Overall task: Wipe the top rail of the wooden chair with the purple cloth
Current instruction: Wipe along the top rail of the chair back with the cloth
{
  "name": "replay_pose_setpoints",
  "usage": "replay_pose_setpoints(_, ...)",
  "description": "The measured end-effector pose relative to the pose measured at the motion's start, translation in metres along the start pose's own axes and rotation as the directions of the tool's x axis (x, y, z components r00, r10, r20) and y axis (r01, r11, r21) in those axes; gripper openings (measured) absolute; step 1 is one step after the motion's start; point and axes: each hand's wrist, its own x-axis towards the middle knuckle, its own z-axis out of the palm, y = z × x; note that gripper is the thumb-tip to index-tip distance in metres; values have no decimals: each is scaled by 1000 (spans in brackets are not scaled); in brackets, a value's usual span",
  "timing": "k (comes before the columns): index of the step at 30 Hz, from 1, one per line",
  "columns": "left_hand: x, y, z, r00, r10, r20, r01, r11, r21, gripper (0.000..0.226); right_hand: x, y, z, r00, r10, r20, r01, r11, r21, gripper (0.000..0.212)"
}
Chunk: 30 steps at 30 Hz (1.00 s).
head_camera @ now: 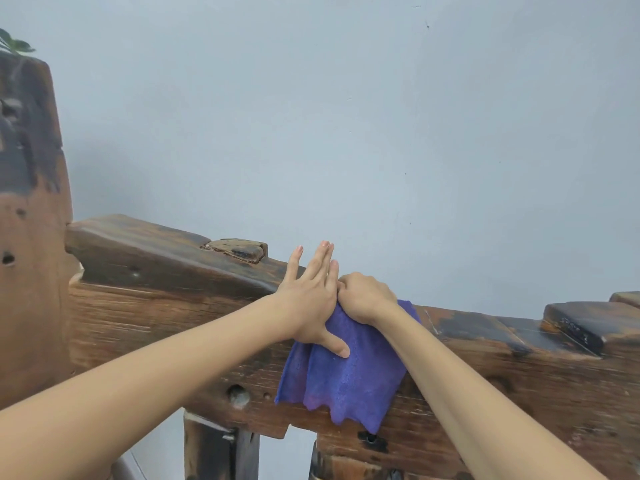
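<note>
The chair's top rail is a thick, dark, weathered wooden beam that runs across the view and dips in the middle. The purple cloth is draped over the rail's middle and hangs down its front face. My right hand is closed on the cloth at the top edge of the rail. My left hand lies flat with fingers spread on the rail just left of it, thumb pressing on the cloth's front.
A tall wooden post stands at the left end of the rail, with a few green leaves above it. A raised wooden block sits on the rail at the right. A pale blue-grey wall is close behind.
</note>
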Motion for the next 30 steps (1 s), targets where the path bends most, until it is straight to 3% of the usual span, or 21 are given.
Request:
replay_pose_setpoints(4, -6, -15, 4, 999, -23, -42, 23, 1000, -7, 143, 0, -16, 15, 966, 24, -257, 19, 987, 162, 32)
replay_pose_setpoints(7, -11, -27, 9, 997, -43, -71, 39, 998, -48, 148, 0, -32, 21, 927, -22, -375, 144, 943, 300, 34)
replay_pose_setpoints(11, -17, -52, 16, 990, -105, -91, 86, 977, -194, 159, 3, -38, 16, 915, -208, -346, 333, 872, 357, 36)
replay_pose_setpoints(14, -21, -78, 19, 981, -169, -90, 139, 952, -272, 152, 5, -41, 10, 898, -357, -257, 436, 802, 409, 37)
replay_pose_setpoints(17, -17, -107, 25, 960, -253, -119, 185, 894, -407, 134, 8, -48, 8, 902, -413, -127, 421, 771, 477, 42)
replay_pose_setpoints(19, -15, -126, 29, 955, -245, -168, 144, 877, -459, 114, 10, -53, 9, 899, -436, -33, 397, 784, 476, 48)
replay_pose_setpoints(22, -16, -142, 36, 933, -230, -276, 37, 826, -562, 34, 16, -60, 9, 897, -441, 28, 372, 787, 492, 57)
replay_pose_setpoints(23, -17, -142, 37, 922, -250, -296, 17, 790, -613, 28, 17, -63, 9, 893, -449, 27, 377, 779, 501, 58)
replay_pose_setpoints(24, -18, -143, 39, 919, -239, -312, -2, 791, -612, 34, 19, -71, 10, 883, -470, 26, 394, 768, 505, 60)
replay_pose_setpoints(26, -18, -139, 38, 930, -171, -326, -55, 812, -582, 73, 19, -88, 13, 840, -541, 27, 456, 732, 506, 63)
replay_pose_setpoints(30, -25, -139, 32, 870, -298, -392, -63, 722, -689, 74, 23, -121, 16, 763, -645, -40, 533, 594, 603, 64)
